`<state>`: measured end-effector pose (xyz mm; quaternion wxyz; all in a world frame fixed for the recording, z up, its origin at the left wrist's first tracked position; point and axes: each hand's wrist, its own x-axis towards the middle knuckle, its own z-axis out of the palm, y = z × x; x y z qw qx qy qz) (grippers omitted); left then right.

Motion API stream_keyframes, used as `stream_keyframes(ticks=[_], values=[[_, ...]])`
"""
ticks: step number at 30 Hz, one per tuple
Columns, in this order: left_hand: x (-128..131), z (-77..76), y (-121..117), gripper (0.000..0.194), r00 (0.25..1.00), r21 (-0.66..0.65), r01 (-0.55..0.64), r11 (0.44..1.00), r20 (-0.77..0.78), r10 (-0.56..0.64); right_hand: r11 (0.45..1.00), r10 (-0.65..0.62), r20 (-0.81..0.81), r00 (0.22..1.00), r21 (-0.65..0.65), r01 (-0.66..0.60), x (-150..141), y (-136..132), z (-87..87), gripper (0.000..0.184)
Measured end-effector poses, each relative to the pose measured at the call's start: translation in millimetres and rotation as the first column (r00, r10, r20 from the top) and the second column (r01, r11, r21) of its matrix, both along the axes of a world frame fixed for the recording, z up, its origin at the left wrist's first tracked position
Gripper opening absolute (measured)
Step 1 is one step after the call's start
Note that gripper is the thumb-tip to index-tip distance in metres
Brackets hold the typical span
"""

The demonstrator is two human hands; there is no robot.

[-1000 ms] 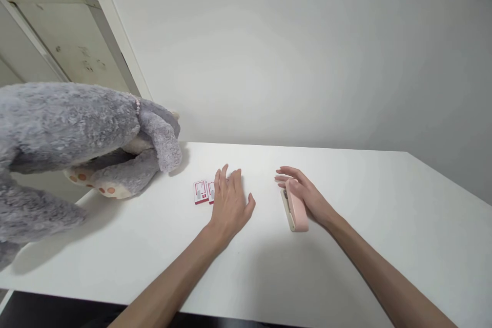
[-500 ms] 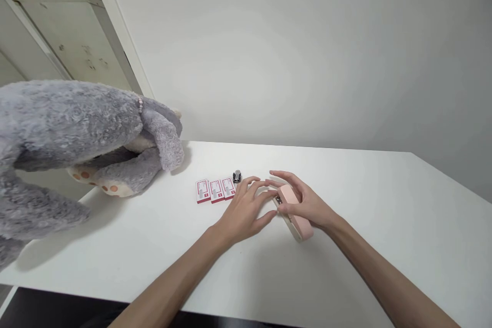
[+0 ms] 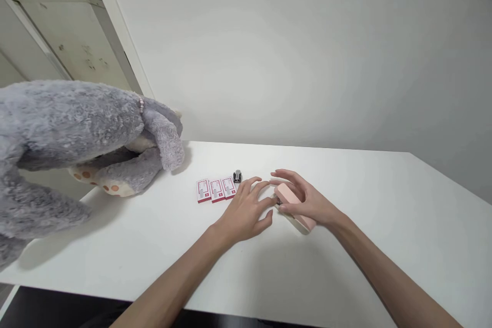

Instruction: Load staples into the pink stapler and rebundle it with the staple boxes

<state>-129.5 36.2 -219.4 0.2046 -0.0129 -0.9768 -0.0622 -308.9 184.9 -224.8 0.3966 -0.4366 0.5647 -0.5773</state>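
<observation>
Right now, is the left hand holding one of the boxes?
No, all three boxes lie on the white table beside the left hand, outside its fingers.

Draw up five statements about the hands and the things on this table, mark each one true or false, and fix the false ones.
1. The right hand holds the pink stapler, with the left hand close to its front end. True.
2. Three white-and-red boxes lie on the table, to the right of the gray plush toy. True.
3. The left hand is wrapped around a box. False: it is spread out near the stapler and holds no box.
4. A small black item sits near the rightmost box. True.
5. The boxes are stacked in one pile. False: they lie side by side.
</observation>
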Motion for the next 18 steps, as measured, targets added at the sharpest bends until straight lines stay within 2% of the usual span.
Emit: stream_keyframes(ticks=[4,8,13,18], values=[[-0.4,-2.2,-3.2,0.02,0.998,-0.01,-0.042,0.999,-0.043,0.042,0.998,-0.055,-0.111,0.992,0.026,0.058,-1.9,2.4,4.3,0.06],[-0.8,-3.4,-3.2,0.014,0.993,0.073,-0.067,0.995,-0.091,0.073,0.978,-0.148,-0.262,0.954,0.108,0.181,-0.5,3.4,6.4,0.04],[-2.7,-4.5,-1.3,0.016,0.981,0.264,-0.104,0.959,-0.131,0.143,0.974,-0.156,-0.294,0.943,0.113,0.197,3.8,1.8,7.8,0.037],[-4.4,-3.5,-0.5,0.02,0.981,0.421,-0.127,0.898,-0.082,0.177,0.984,-0.125,-0.29,0.949,0.085,0.156,8.2,-0.3,8.0,0.033]])
